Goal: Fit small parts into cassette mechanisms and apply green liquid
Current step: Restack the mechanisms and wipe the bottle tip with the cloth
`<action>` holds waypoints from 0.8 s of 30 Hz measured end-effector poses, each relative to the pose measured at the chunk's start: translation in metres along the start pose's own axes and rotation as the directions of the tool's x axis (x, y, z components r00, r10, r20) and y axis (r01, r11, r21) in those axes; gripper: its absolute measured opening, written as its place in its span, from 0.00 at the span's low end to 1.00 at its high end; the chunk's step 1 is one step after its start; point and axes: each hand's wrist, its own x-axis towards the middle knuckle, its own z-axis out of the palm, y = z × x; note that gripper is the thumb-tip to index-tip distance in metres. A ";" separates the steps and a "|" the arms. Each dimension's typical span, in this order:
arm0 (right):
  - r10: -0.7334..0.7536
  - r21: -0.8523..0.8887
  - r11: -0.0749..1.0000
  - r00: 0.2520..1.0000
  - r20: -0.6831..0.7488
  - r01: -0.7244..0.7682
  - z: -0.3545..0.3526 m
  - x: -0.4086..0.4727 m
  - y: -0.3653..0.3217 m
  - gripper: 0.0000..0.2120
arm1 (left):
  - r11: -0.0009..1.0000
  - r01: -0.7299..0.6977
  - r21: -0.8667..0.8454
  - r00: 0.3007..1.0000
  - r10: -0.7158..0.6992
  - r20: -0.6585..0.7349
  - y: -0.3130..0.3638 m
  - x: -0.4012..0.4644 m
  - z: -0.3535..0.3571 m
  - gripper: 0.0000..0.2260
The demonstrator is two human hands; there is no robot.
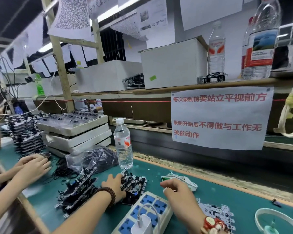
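Two hands at a green work mat (218,196), fetching the next black-and-metal cassette mechanism (134,182).
Left hand (114,186) grasps it mid-mat; right hand (178,191) hovers loosely curled, seemingly empty. Next, I judge: draw it closer for fitting.

L hand (114,184) fingers (119,178) partly hidden among cassette mechanisms (134,182).

Green bench (227,196), cassette mechanisms (134,181), power strip (147,211), water bottle (123,146)
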 end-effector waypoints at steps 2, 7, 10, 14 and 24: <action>-0.002 -0.018 1.000 1.000 -0.002 0.002 -0.001 0.000 -0.001 0.10 | 1.000 0.003 0.015 1.000 -0.003 0.001 0.001 -0.001 0.000 0.28; -0.003 -0.066 0.998 1.000 0.009 0.003 -0.006 0.000 0.002 0.11 | 0.996 0.028 -0.079 0.998 -0.024 0.051 -0.003 -0.003 -0.005 0.28; 0.032 -0.059 0.998 0.999 0.003 -0.031 -0.010 -0.001 0.005 0.12 | 0.977 0.034 -0.208 0.998 -0.022 0.056 -0.009 -0.003 -0.017 0.26; 0.057 -0.074 0.996 0.998 -0.001 -0.057 -0.013 -0.005 0.009 0.12 | 0.953 0.047 -0.301 0.995 -0.018 0.098 -0.014 -0.003 -0.031 0.21; -0.223 -0.276 0.937 0.975 -0.005 0.213 -0.017 -0.028 -0.017 0.19 | 0.952 -0.139 -0.271 0.990 0.144 0.000 0.000 -0.037 -0.102 0.04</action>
